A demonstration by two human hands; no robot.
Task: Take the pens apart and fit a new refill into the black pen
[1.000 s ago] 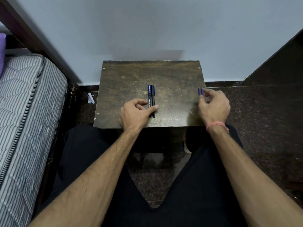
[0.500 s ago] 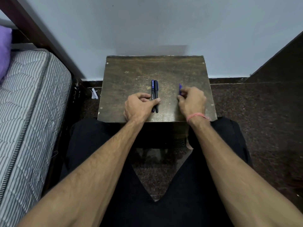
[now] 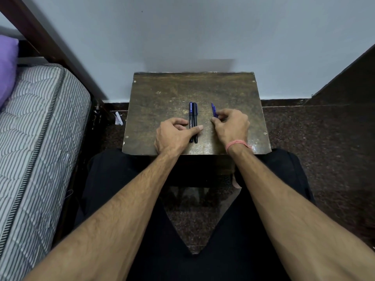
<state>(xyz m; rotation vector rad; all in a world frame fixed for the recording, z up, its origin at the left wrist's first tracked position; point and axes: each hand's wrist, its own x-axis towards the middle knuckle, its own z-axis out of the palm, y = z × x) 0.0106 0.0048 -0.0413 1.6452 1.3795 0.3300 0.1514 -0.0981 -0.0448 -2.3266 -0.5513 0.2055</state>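
Note:
Two capped pens lie side by side on the small brown table (image 3: 162,94), pointing away from me: a blue-capped pen (image 3: 191,112) on the left and a black pen (image 3: 195,114) on the right. My left hand (image 3: 174,134) rests beside them, its thumb stretched across both barrels and its fingers curled. My right hand (image 3: 231,124) pinches thin blue refills (image 3: 213,109) just right of the pens; their tips stick out beyond the fingers and the rest is hidden.
A striped mattress (image 3: 36,138) with a purple pillow (image 3: 7,67) runs along the left. A pale wall stands behind the table. Dark speckled floor lies to the right, and a white scrap (image 3: 118,118) sits by the table's left edge. My black-clad legs are under the near edge.
My right hand has carried the blue refills from the table's right edge leftward to just beside the pens. My left hand stays on the two pens.

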